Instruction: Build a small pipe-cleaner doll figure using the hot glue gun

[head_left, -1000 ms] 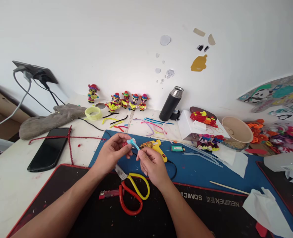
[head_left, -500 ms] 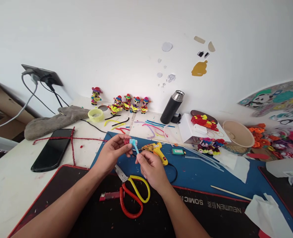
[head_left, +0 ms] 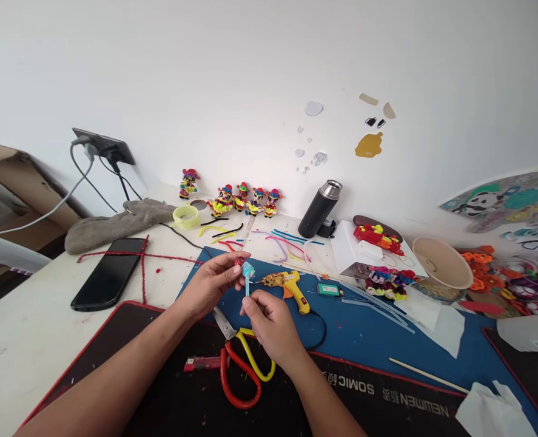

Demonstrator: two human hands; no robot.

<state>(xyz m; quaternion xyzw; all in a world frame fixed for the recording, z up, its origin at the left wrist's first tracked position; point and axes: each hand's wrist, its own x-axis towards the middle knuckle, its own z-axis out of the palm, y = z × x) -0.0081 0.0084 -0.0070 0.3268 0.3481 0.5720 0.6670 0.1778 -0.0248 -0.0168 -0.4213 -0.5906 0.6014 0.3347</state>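
Observation:
Between thumb and fingers my left hand (head_left: 211, 280) pinches a small piece wound with red glittery pipe cleaner (head_left: 239, 261), with light blue coils at its right end. From those coils a light blue pipe cleaner (head_left: 247, 286) hangs down. Its lower end is pinched by my right hand (head_left: 271, 325), which is closed on it. Just behind the hands a yellow hot glue gun (head_left: 291, 288) lies on the blue mat. Scissors (head_left: 241, 370) with one red and one yellow handle lie below, partly covered by my right hand.
A pink-red utility knife (head_left: 207, 363) lies left of the scissors. Further left is a black phone (head_left: 109, 276) with red pipe cleaners across it. Several small dolls (head_left: 225, 200) and a black thermos (head_left: 319, 209) stand by the wall. A wooden stick (head_left: 427, 374) lies at right.
The camera view has shifted, so the scene sits lower and further right. My right hand has drawn the blue pipe cleaner downward and left, closer to vertical. My left hand keeps its pinch.

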